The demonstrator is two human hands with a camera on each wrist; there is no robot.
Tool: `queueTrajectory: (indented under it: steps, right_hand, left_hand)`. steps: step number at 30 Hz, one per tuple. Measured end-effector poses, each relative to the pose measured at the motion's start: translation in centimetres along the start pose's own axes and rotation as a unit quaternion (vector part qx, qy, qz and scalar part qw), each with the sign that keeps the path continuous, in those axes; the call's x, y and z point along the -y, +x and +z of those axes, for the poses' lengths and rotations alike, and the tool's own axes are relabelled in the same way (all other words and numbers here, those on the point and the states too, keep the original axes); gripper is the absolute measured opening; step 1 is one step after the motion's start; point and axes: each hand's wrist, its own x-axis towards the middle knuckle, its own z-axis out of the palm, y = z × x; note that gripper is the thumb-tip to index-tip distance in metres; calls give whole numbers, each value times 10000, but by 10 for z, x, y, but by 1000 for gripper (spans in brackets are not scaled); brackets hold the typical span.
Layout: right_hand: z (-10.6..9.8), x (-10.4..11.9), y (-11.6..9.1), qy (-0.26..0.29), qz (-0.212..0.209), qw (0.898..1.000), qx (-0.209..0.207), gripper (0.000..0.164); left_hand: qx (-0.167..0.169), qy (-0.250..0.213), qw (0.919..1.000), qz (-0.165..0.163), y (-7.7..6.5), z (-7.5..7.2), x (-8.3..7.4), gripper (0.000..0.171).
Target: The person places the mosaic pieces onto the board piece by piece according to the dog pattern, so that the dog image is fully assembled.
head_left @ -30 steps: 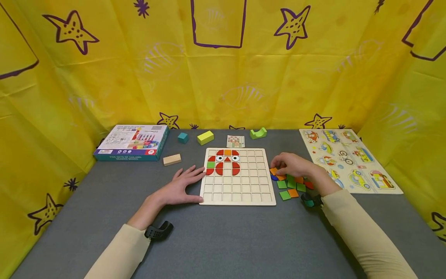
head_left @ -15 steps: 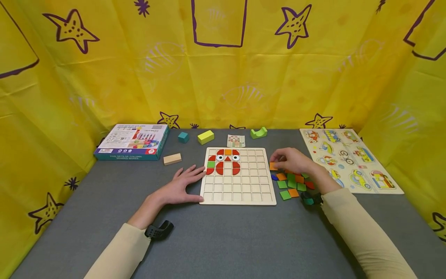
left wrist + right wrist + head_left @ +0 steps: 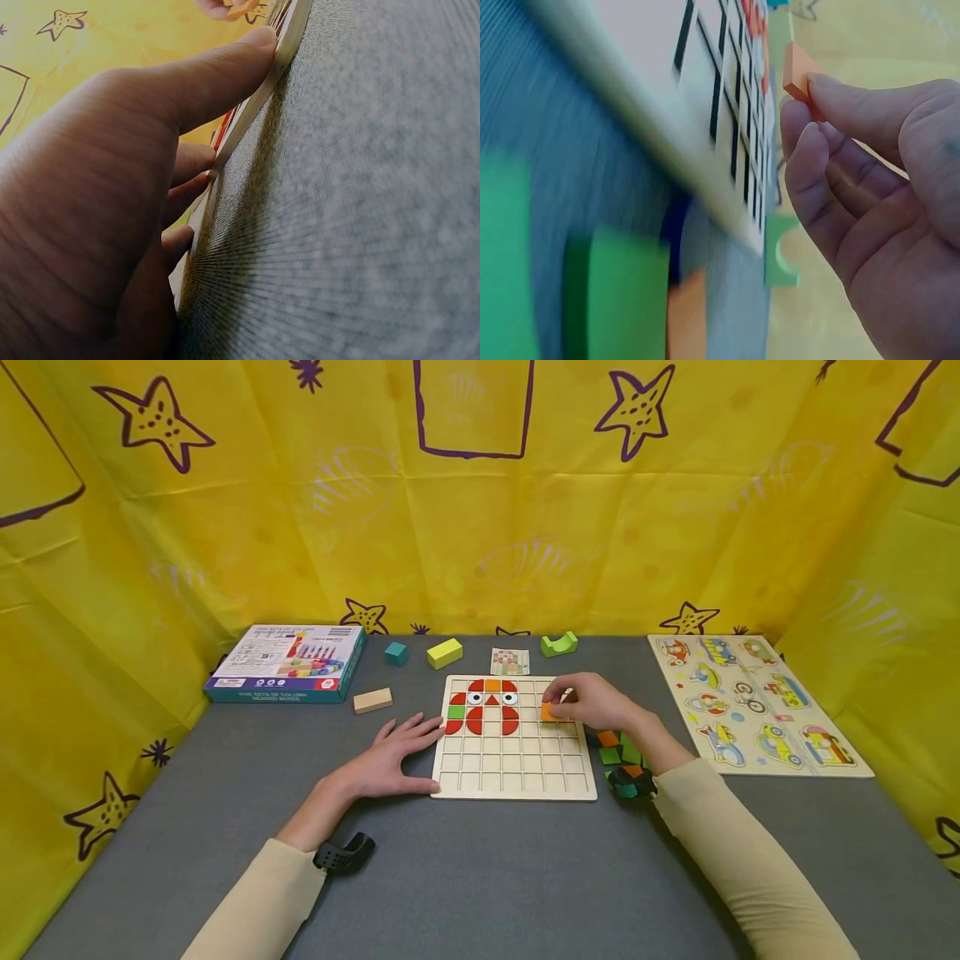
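Note:
A wooden grid board (image 3: 517, 767) lies on the table, with red, green, orange and eye-patterned tiles (image 3: 474, 720) set in its upper left cells. My left hand (image 3: 386, 762) rests along the board's left edge, fingers spread, thumb touching near the lower corner. In the left wrist view the thumb (image 3: 225, 71) and fingertips touch the board's side. My right hand (image 3: 592, 700) is over the board's upper right part. It pinches an orange square tile (image 3: 801, 71) between thumb and fingers, raised above the cells. Loose green and orange tiles (image 3: 611, 757) lie right of the board, partly under the right wrist.
Behind the board are a small pattern card (image 3: 510, 662), a green arch block (image 3: 559, 645), a yellow block (image 3: 445, 653) and a teal cube (image 3: 397, 653). A plain wooden block (image 3: 372, 700) and a box (image 3: 285, 664) stand left. A picture puzzle board (image 3: 757, 710) lies right.
My right hand has picked an orange tile from the loose pile and carried it left over the board. The left hand stays at the board's edge.

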Motion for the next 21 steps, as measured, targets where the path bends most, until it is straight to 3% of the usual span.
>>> queueTrajectory:
  steps: [10,21]
  right_hand:
    - [24,29,26,246,-264,9992,170,11]
    - [45,44,49,-65,-507,9980,362,12]
  left_hand:
    - [3,51,10000,-5,0,0,1,93]
    - [21,-2,10000,11,0,-1,0,92]
